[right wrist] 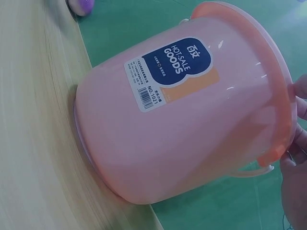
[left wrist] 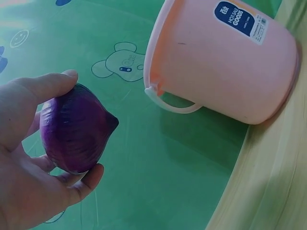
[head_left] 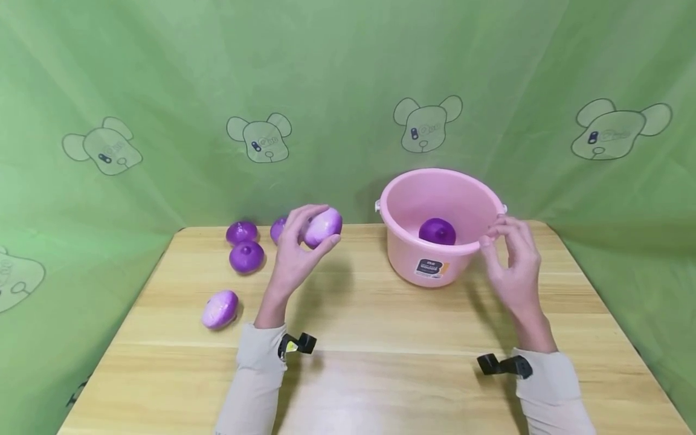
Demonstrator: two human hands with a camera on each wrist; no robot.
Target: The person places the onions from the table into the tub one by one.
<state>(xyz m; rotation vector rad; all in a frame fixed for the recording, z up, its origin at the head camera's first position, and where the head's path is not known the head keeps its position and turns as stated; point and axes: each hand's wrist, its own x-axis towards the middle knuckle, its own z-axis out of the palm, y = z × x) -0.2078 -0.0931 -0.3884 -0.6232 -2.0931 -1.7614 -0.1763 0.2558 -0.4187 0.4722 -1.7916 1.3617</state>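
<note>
Above the table my left hand (head_left: 299,248) holds an onion (head_left: 324,227) between thumb and fingers. In the left wrist view this onion (left wrist: 79,129) shows its dark purple side, with the pointed tip facing the bucket. A pink bucket (head_left: 424,258) stands upright toward the back of the table, right of the left hand. My right hand (head_left: 513,266) grips the bucket's rim at its right side, thumb toward the outside. Inside the bucket lies one purple onion (head_left: 437,231). The right wrist view shows the bucket wall (right wrist: 192,120) with its label, and fingertips at the rim.
Two purple onions, one at the back (head_left: 241,232) and one just in front (head_left: 247,257), lie on the wooden table (head_left: 370,374). Another onion (head_left: 278,228) is partly hidden behind the left hand. A paler onion (head_left: 220,309) lies nearer. Green cloth (head_left: 337,72) hangs behind.
</note>
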